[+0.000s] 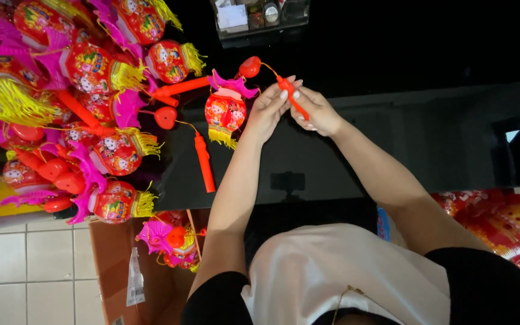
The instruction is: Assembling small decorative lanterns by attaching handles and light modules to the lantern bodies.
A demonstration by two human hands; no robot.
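Both hands meet over the middle of the dark table [392, 138], close to its far edge. The left hand [269, 108] has its fingers curled against the right, just beside a small red lantern [225, 111] with a pink frill on top and a yellow fringe below. Whether the left hand actually grips the lantern cannot be told, though its fingertips are closed around something near the stick. The right hand [314, 111] pinches a thin red stick [290, 96] between thumb and fingers. From the stick's far end a fine yellow cord runs to a red heart [250, 66] lying just beyond the lantern.

On the table's left side lies a heap of lanterns [91, 90] of the same kind, red bodies with pink frills and yellow fringes, their sticks and hearts tangled among them. One loose stick [204, 161] lies apart from the heap, near the table's near edge, with a cord leading back to another heart [165, 117].

Below the near edge, an open cardboard box [115, 271] on the tiled floor [25, 265] holds more lanterns. At the table's far edge stands a clear plastic case [260, 18]. On the right, below the table, lie red and gold packets [507, 222].
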